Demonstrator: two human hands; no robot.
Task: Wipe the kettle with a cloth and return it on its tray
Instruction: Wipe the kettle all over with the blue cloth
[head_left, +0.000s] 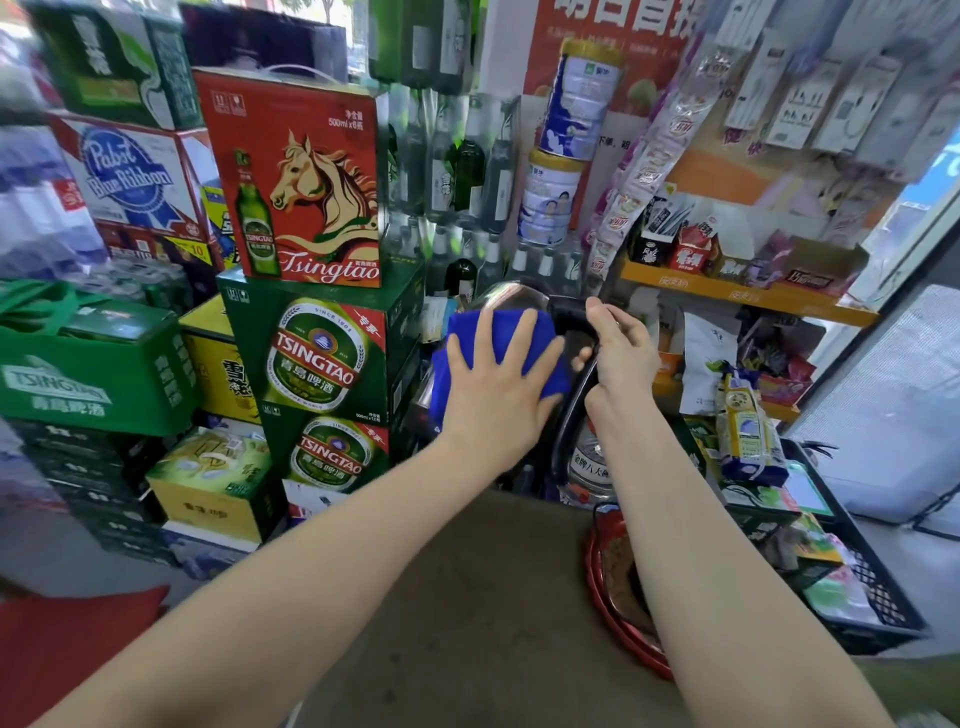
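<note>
Two bare hands are shown raised above the table (467, 597), with the kettle (511, 296) held in the air between them. The right hand (618, 348) is closed in a grip around the kettle's black handle (571, 415), while the left hand (498, 379) is pressed flat, fingers spread, on a blue cloth (498, 327) laid against the kettle's steel side, just left of that grip. A red tray (618, 613) is seen on the table below the right forearm, well apart from the kettle.

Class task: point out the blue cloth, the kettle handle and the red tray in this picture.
blue cloth (540, 327): head view, upper right fold.
kettle handle (574, 415): head view, black curved middle.
red tray (597, 577): head view, left rim.
</note>
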